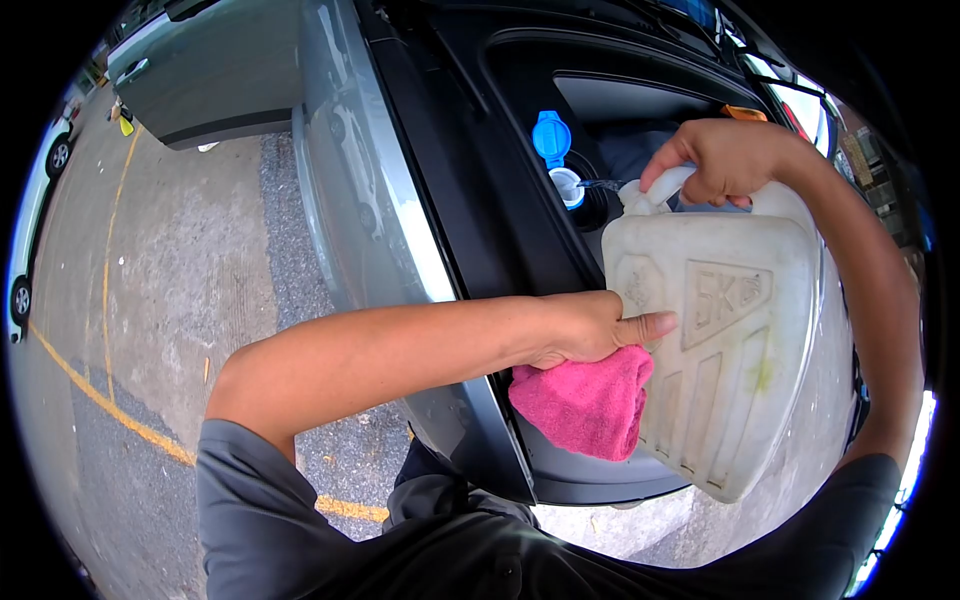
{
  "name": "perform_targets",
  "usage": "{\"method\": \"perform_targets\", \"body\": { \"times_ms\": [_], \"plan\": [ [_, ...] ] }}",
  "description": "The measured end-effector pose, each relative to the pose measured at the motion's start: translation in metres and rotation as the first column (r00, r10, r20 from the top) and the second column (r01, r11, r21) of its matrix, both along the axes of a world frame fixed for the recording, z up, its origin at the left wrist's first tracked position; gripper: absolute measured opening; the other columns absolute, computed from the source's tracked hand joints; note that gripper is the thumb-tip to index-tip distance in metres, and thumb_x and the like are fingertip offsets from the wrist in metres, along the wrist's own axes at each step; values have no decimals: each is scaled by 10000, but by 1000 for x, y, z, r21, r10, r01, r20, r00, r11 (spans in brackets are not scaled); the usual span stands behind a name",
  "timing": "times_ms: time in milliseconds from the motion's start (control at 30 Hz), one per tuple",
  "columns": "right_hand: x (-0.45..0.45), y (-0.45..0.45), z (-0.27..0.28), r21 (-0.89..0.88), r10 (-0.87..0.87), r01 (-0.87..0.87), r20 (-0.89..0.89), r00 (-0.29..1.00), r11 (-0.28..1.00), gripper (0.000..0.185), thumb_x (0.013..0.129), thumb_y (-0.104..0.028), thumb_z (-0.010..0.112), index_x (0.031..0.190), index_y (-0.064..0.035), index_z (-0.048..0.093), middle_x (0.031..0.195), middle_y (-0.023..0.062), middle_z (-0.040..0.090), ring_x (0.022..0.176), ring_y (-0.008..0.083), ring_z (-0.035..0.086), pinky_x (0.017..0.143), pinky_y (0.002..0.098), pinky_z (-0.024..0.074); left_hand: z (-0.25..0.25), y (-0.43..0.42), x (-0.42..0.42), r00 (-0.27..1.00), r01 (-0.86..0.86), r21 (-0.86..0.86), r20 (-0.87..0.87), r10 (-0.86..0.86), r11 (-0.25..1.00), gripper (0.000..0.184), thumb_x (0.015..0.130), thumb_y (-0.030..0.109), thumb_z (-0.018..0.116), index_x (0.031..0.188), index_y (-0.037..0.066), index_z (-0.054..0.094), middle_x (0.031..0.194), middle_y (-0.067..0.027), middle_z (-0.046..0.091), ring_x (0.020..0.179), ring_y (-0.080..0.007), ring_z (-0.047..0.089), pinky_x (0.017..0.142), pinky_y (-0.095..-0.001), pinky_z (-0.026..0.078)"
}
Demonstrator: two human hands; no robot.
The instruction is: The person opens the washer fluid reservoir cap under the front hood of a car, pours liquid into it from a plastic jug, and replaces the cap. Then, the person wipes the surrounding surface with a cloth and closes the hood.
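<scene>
the right hand [735,162] is closed round the handle of a whitish plastic jug [712,330] at right of centre. the left hand [588,330] has a pink cloth [583,402] bunched under it, thumb laid along the jug's side; its other fingers are mostly hidden. a thin stream [600,184] runs from the jug's mouth into a white opening [566,188] beneath a raised blue cap [551,138], upper middle of the frame. pouring seems underway; it calls for a steady tilt and the stream kept inside the rim.
</scene>
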State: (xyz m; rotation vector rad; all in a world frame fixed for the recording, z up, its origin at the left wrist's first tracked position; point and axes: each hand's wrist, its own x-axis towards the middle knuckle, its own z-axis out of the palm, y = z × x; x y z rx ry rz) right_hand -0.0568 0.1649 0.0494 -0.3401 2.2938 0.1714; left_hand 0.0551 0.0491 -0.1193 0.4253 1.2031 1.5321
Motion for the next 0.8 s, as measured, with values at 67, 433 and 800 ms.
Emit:
{"method": "perform_targets", "body": {
  "times_ms": [67, 433, 800],
  "plan": [
    [0, -2, 0, 7, -10, 10, -2, 1000, 1000, 464, 711, 8, 559, 1166, -47, 627, 569, 36, 543, 386, 104, 458, 390, 244, 382, -2, 1, 0, 999, -38, -19, -39, 37, 999, 738, 890, 567, 490, 1308, -39, 451, 1211, -110, 562, 1085, -163, 522, 916, -274, 444],
    [-2, -6, 0, 32, -35, 34, 19, 999, 999, 448, 713, -67, 593, 1160, -73, 628, 574, 31, 524, 430, 118, 452, 440, 265, 396, -1, -1, 2, 998, -60, 14, -17, 61, 998, 755, 868, 588, 513, 1288, -38, 473, 1188, -115, 573, 1074, -167, 531, 905, -280, 448],
    [-5, -7, -1, 33, -48, 47, 41, 998, 998, 451, 716, -54, 592, 1165, -75, 627, 579, 30, 520, 437, 117, 444, 438, 265, 397, 9, -6, 3, 997, -67, 13, -46, 68, 998, 787, 850, 622, 507, 1245, -58, 500, 1129, -122, 594, 1000, -165, 555, 854, -281, 470]
  ]
}}
